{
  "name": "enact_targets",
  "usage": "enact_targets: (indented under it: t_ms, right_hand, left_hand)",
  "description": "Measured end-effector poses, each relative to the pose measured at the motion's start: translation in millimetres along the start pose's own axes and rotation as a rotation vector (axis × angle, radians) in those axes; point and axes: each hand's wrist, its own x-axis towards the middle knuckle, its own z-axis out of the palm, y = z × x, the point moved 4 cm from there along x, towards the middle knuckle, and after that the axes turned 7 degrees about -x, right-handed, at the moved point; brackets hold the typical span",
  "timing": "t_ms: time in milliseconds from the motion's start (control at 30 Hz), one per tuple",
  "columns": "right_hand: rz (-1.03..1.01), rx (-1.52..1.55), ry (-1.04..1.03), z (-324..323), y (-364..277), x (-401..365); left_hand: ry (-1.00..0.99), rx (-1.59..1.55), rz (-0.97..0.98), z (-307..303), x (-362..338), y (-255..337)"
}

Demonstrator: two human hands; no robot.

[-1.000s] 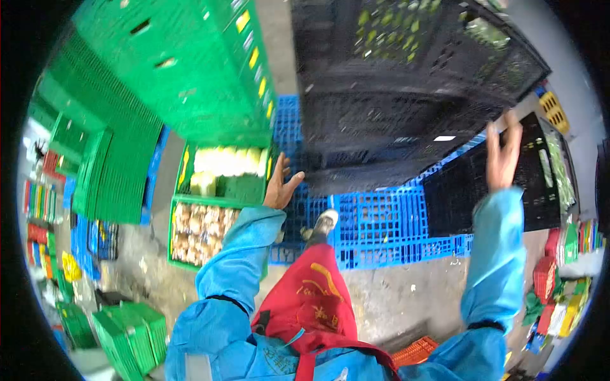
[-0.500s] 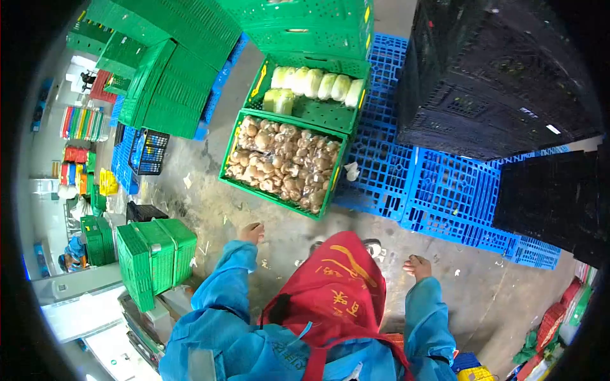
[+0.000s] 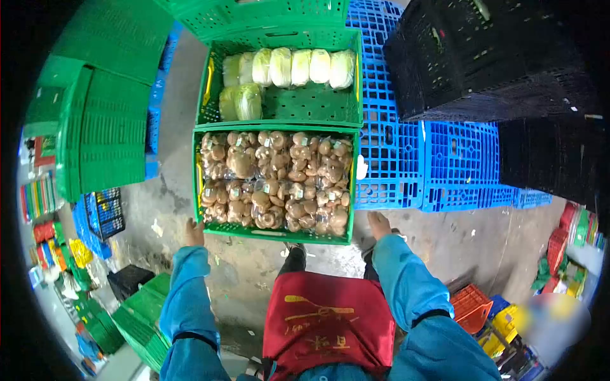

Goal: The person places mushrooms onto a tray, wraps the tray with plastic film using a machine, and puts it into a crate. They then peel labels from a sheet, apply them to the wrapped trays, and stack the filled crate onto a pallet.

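A green crate [image 3: 274, 235] of bagged brown mushrooms [image 3: 270, 206] lies in front of me. Behind it, another green crate [image 3: 311, 108] holds several wrapped pale cabbages [image 3: 280, 67]. My left hand [image 3: 195, 232] is open and empty beside the near left corner of the mushroom crate; whether it touches the crate I cannot tell. Off the near right corner, my right hand [image 3: 380, 225] is also open and empty, with a gap between it and the crate.
Blue pallets [image 3: 391, 152] extend right of the crates, with black crates [image 3: 476, 63] stacked on them. Green crates [image 3: 105, 127] are stacked at the left. An orange crate [image 3: 470, 308] stands at the lower right, and a black crate [image 3: 129, 280] at the lower left.
The crates now appear closer and straighter in view. Both hands have moved forward toward the near corners of the mushroom crate, and my right hand has come inward from the right.
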Motion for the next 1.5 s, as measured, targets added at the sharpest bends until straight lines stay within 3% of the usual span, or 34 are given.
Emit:
enact_targets:
  t_ms: [100, 167, 233, 267, 300, 333, 367, 400, 500, 567, 600, 633, 667, 700, 767, 833, 900, 967, 1000, 1133, 1233, 1267, 1300, 1333, 1400, 1433, 1467, 1500]
  right_hand:
    - [0.01, 0.091, 0.145, 42.6, -32.2, 38.2]
    - [-0.029, 0.169, 0.116, 44.6, -62.4, 42.0]
    - [-0.033, 0.061, 0.25, 55.8, -55.9, 52.0]
    - [0.05, 0.067, 0.19, 50.3, -67.4, 46.2]
    - [0.061, 0.068, 0.198, 54.5, -65.9, 47.1]
    - [-0.034, 0.002, 0.308, 55.4, -64.9, 46.0]
    - [-0.132, -0.066, 0.414, 55.9, -64.5, 45.4]
    - [-0.161, -0.009, 0.423, 59.2, -58.3, 49.4]
    - [-0.164, 0.085, 0.398, 57.7, -59.5, 45.7]
    - [-0.141, 0.064, 0.357, 54.8, -62.5, 40.9]
    - [-0.096, 0.093, 0.318, 53.6, -62.7, 40.4]
    - [-0.057, 0.122, 0.282, 51.7, -62.9, 42.3]
    - [-0.128, 0.135, 0.38, 47.5, -67.7, 41.2]
    - [-0.137, 0.144, 0.392, 44.2, -66.8, 41.4]
    - [-0.024, 0.068, 0.305, 45.0, -57.7, 44.9]
    - [-0.126, 0.105, 0.38, 37.7, -60.3, 44.3]
    - [0.11, 0.113, 0.238, 21.6, -89.2, 36.7]
    - [0.05, 0.112, 0.317, 15.5, -91.2, 36.8]
    - [0.038, 0.163, 0.312, 4.7, -77.7, 35.8]
    - [0.091, 0.265, 0.267, -63.3, 78.2, 43.6]
    - [0.029, 0.114, 0.407, -129.1, 113.4, 56.7]
    - [0.042, 0.082, 0.447, -153.8, 111.9, 59.2]
    - [0.058, 0.105, 0.442, -172.5, 135.9, 74.4]
    - [0.075, 0.127, 0.437, -192.5, 162.7, 90.5]
    - [0.186, -0.17, 0.579, -241.0, 188.6, 117.5]
    - [0.13, -0.246, 0.52, -269.1, 208.8, 137.6]
    - [0.079, -0.321, 0.458, -291.5, 226.7, 155.5]
    - [-0.009, -0.272, 0.56, -308.3, 222.3, 163.2]
  left_hand:
    - [-0.061, 0.23, 0.039, -0.9, 64.4, -13.4]
    - [0.108, 0.401, 0.218, 3.7, 103.2, -34.3]
    - [0.072, 0.55, 0.268, 17.5, 119.7, -28.4]
    - [-0.008, 0.38, 0.126, 26.1, 108.1, 6.3]
    - [-0.033, 0.17, 0.044, 36.5, 118.2, -0.9]
    - [-0.04, -0.039, -0.041, 46.5, 130.3, -13.4]
    - [-0.049, -0.037, -0.042, 46.0, 153.3, -37.5]
    - [-0.098, 0.217, 0.109, 41.7, 177.3, -58.3]
    - [-0.003, 0.334, 0.325, 42.3, 187.3, -65.6]
    - [0.149, 0.185, 0.058, 37.5, 193.4, -72.4]
    - [0.15, 0.186, 0.065, 35.9, 197.8, -76.1]
    - [0.122, 0.094, -0.045, 33.3, 204.4, -86.8]
    - [0.092, -0.001, -0.151, 33.9, 209.2, -96.4]
    - [0.096, -0.008, -0.136, 35.9, 209.1, -97.5]
    - [0.049, -0.041, -0.248, 33.7, 205.7, -102.6]
    - [-0.035, -0.323, -0.347, 38.9, 175.4, -95.8]
    - [-0.03, -0.328, -0.388, 39.7, 172.3, -100.8]
    - [-0.061, -0.542, -0.55, 51.7, 134.1, -42.9]
    - [-0.054, -0.593, -0.607, 63.9, 100.3, -2.5]
    - [-0.072, -0.689, -0.716, 129.9, -36.7, 8.4]
    - [-0.136, -0.819, -0.682, 184.3, -84.8, 28.7]
    - [-0.252, -0.901, -0.754, 206.0, -114.6, 84.0]
    - [-0.336, -0.918, -0.773, 222.5, -131.9, 102.2]
    - [-0.255, -1.002, -0.872, 247.5, -139.9, 87.4]
    - [-0.382, -0.89, -0.706, 288.2, -164.9, 109.8]
    - [-0.335, -0.784, -0.726, 309.6, -176.4, 130.5]
    - [-0.369, -0.886, -0.804, 335.6, -180.4, 126.8]
    - [-0.402, -0.987, -0.885, 359.7, -185.0, 122.7]
